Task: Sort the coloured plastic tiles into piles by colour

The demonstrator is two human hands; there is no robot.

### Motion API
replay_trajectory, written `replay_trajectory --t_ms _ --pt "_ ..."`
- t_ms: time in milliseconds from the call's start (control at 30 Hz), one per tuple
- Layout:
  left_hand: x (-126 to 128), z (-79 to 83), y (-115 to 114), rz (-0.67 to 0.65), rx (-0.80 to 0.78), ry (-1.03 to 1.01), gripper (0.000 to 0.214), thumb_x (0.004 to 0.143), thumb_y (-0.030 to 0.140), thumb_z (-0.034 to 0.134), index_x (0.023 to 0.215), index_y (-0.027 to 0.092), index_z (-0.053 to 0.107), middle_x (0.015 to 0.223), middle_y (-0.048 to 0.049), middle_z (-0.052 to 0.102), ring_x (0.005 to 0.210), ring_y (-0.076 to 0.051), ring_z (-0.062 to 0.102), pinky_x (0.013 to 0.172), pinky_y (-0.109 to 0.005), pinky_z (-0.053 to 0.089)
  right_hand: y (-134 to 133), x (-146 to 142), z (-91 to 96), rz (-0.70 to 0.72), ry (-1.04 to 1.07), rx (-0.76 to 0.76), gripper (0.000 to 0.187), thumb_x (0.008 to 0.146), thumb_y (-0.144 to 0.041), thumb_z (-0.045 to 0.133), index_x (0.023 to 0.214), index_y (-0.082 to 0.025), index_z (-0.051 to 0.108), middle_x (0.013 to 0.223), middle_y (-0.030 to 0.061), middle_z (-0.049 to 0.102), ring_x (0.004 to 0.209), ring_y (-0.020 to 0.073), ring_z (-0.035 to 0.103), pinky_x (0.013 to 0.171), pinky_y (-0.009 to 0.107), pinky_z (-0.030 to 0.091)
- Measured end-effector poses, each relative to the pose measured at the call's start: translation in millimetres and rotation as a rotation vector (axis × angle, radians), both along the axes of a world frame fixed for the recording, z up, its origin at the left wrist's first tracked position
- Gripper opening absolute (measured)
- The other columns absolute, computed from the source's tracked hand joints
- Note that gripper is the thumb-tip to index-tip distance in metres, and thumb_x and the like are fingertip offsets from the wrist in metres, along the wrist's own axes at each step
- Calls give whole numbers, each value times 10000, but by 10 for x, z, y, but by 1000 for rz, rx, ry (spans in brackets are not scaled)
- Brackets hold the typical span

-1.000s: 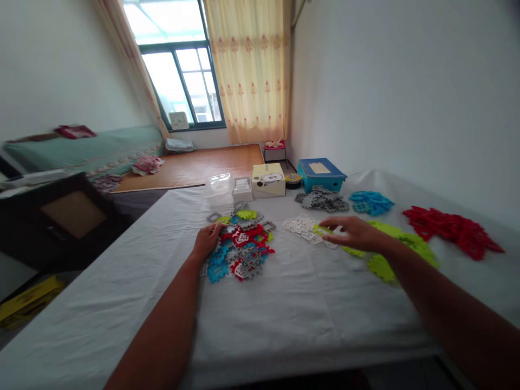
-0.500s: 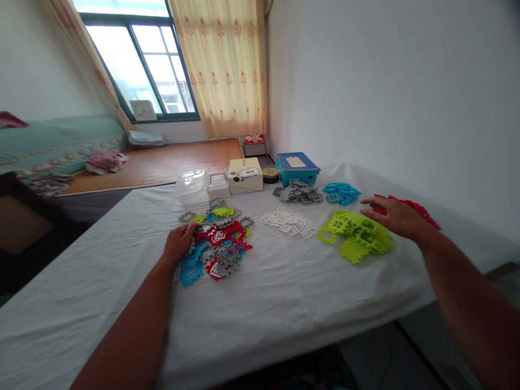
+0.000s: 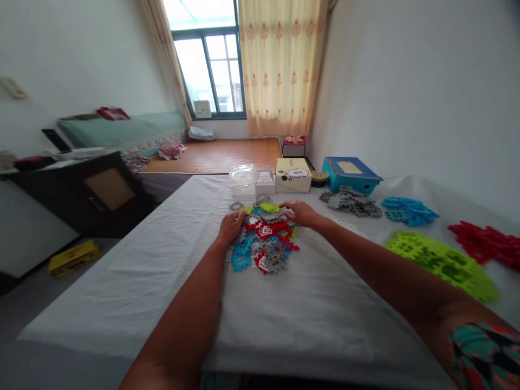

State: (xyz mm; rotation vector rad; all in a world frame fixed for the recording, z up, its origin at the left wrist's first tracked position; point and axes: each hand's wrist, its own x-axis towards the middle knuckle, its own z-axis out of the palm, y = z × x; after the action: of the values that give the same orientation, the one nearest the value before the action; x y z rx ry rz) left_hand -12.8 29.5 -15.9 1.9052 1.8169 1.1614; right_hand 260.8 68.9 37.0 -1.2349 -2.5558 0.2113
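Note:
A mixed pile of flat interlocking plastic tiles (image 3: 264,246), red, blue, grey, white and green, lies in the middle of a table covered with a white cloth (image 3: 162,271). My left hand (image 3: 232,225) rests on the pile's left edge with its fingers curled over the tiles. My right hand (image 3: 299,213) lies on the pile's far right corner, fingers bent down onto the tiles. Whether either hand grips a tile cannot be made out. Sorted piles lie to the right: grey tiles (image 3: 351,201), blue tiles (image 3: 408,210), lime green tiles (image 3: 441,261) and red tiles (image 3: 487,244).
At the table's far end stand a clear plastic tub (image 3: 242,179), a small white box (image 3: 265,182), a cream carton (image 3: 293,175), a round tin (image 3: 319,178) and a blue box (image 3: 350,173). A dark cabinet (image 3: 93,192) stands to the left, and a yellow box (image 3: 75,257) lies on the floor.
My right hand has swung left from the lime green pile to the far right corner of the mixed pile. My left hand has stayed on the pile. The view has turned to the left.

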Motion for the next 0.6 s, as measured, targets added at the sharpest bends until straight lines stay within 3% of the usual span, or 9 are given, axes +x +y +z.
replay_trajectory --t_ms 133,233,367,500,600 --pt "8 -1 8 -13 5 -21 496 898 466 371 923 151 754 919 -70 747 875 -207 662 807 -286 463 336 -450 -88 -119 -13 -52 492 864 -468 575 1271 -192 586 1202 117 653 1146 261 570 943 351 444" --pt "16 3 12 -11 15 -19 490 901 465 373 917 160 756 907 -64 748 858 -200 661 806 -282 463 428 -602 -169 -153 -31 -101 571 790 -557 627 1254 -226 602 1173 108 667 1120 294 580 905 381 467" --pt "18 4 14 -2 20 -23 492 901 473 375 895 164 757 899 -61 747 842 -197 659 797 -276 464 481 -522 -142 -44 127 -221 468 782 -397 676 1205 -203 627 1130 79 687 1004 223 637 874 300 479" --pt "12 13 14 -3 17 -19 484 895 475 379 893 170 755 891 -55 748 838 -197 659 778 -271 462 432 -288 -18 97 319 -440 420 827 -385 621 1188 -170 625 1046 78 714 892 184 661 784 267 510" --pt "5 32 9 -4 7 -2 489 889 483 378 889 172 756 851 -54 747 806 -202 656 743 -273 461 276 -133 62 215 313 -436 433 795 -399 653 1162 -170 639 1058 81 708 935 185 655 828 273 502"
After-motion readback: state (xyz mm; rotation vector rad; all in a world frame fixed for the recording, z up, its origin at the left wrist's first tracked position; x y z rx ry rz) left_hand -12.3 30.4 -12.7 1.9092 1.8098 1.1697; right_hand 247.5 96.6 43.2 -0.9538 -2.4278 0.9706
